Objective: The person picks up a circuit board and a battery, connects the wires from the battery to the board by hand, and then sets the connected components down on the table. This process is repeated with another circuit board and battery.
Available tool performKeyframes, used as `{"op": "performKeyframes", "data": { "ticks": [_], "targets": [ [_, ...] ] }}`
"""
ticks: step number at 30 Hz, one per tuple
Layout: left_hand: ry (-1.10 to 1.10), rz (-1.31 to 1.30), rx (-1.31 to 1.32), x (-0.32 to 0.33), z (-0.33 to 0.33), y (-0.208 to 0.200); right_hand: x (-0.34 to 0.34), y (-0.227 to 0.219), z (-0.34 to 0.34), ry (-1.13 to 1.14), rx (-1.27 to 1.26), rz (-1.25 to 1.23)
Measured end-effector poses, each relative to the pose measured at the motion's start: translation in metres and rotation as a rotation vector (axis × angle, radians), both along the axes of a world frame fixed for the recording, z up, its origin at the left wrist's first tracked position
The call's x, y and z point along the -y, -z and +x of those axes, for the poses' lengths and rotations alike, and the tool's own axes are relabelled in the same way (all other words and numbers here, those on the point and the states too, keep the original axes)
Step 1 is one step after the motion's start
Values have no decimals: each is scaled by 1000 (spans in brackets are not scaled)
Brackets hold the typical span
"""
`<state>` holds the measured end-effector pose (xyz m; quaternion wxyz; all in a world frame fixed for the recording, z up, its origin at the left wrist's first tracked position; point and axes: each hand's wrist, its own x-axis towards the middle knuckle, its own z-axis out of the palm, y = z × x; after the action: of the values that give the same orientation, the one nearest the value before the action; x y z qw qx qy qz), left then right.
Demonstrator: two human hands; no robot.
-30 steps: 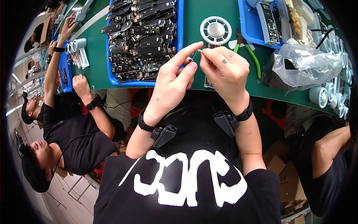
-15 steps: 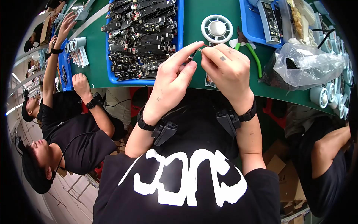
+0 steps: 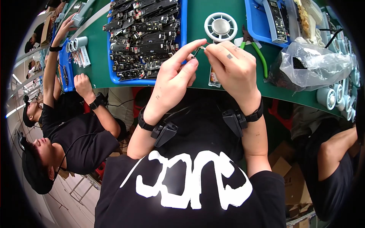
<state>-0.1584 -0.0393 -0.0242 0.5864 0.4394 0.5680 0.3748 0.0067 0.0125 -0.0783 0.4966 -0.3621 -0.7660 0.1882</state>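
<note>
My left hand [image 3: 175, 74] is closed in a pinch on a narrow dark circuit board [image 3: 196, 52], most of it hidden by the fingers. Opposite it, my right hand [image 3: 232, 68] pinches a small pale connector [image 3: 202, 47] with a thin reddish wire, right beside the board's end. Whether the two parts touch cannot be told. Just beyond my fingertips lies a round light-blue fan grille [image 3: 221, 26]. Under my right hand, a small flat printed piece [image 3: 213, 79] is partly covered.
Left of my hands, a blue tray [image 3: 185, 22] is heaped with black circuit boards [image 3: 146, 41]. Green-handled pliers [image 3: 261, 59], another blue tray [image 3: 262, 35] and a clear plastic bag [image 3: 315, 64] lie to the right. Two co-workers sit at left; another person's arm shows at right.
Both hands have shifted slightly, and more of the dark board shows between my fingers. The pinch of each hand holds. At far left, a co-worker's raised hand has moved toward a light-blue part.
</note>
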Motion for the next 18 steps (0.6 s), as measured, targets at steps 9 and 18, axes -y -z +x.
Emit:
{"op": "performKeyframes", "data": {
  "ticks": [9, 18],
  "targets": [
    [3, -1, -7, -1, 0, 0, 1, 1, 1, -2, 32, 7],
    [12, 20, -102, -2, 3, -1, 1, -1, 2, 18, 85, 33]
  ]
}}
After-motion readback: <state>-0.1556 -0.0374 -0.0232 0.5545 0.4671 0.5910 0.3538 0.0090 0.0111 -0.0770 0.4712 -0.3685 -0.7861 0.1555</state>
